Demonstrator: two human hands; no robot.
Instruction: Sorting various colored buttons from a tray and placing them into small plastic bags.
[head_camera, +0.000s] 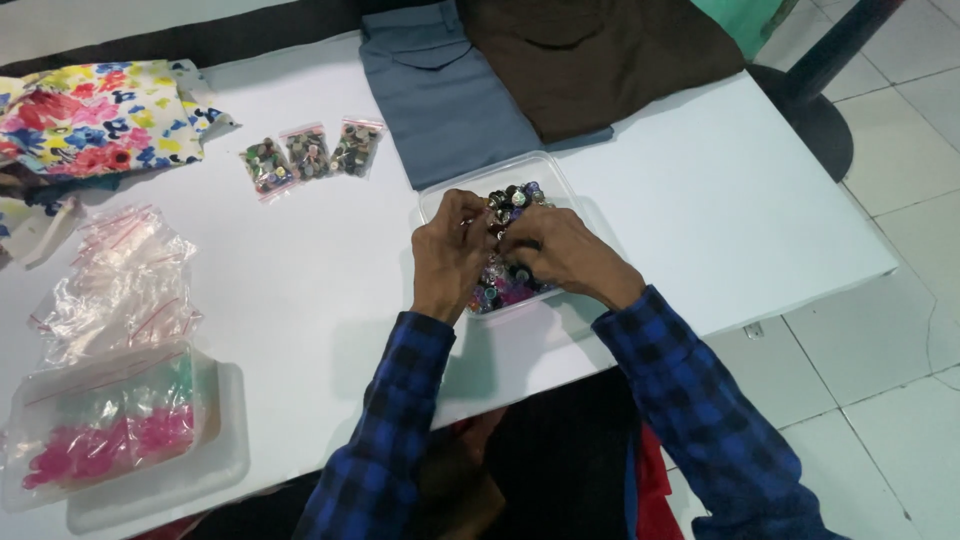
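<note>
**Small pieces, a shallow tray, and a near edge**

Both hands work together over a clear, shallow plastic tray (440, 200) heaped with small multicoloured buttons or beads (515, 195). The tray sits on the white tabletop (700, 200), close to its near edge and toward its right half. The left hand (447, 252) and the right hand (560, 250) are curled, fingertips pinched together and meeting over the heap; they seem to grip something tiny between them, but what it is cannot be made out.

Likely trouble: a small piece could slip from the pinch and roll off the near edge onto the tiled floor (880, 380). The wrists lean on the tray's front rim, so a push there might tip the tray or nudge it toward the drop. The heap stands about as high as the low walls, so stirring it could spill pieces.

Along the tabletop's left edge lie crumpled clear zip bags (120, 280) and a lidded clear box holding pink pieces (100, 430). Three filled small zip bags (310, 152) lie toward the far edge, beside folded grey-blue cloth (440, 90), brown cloth (600, 50) and floral fabric (100, 115).
</note>
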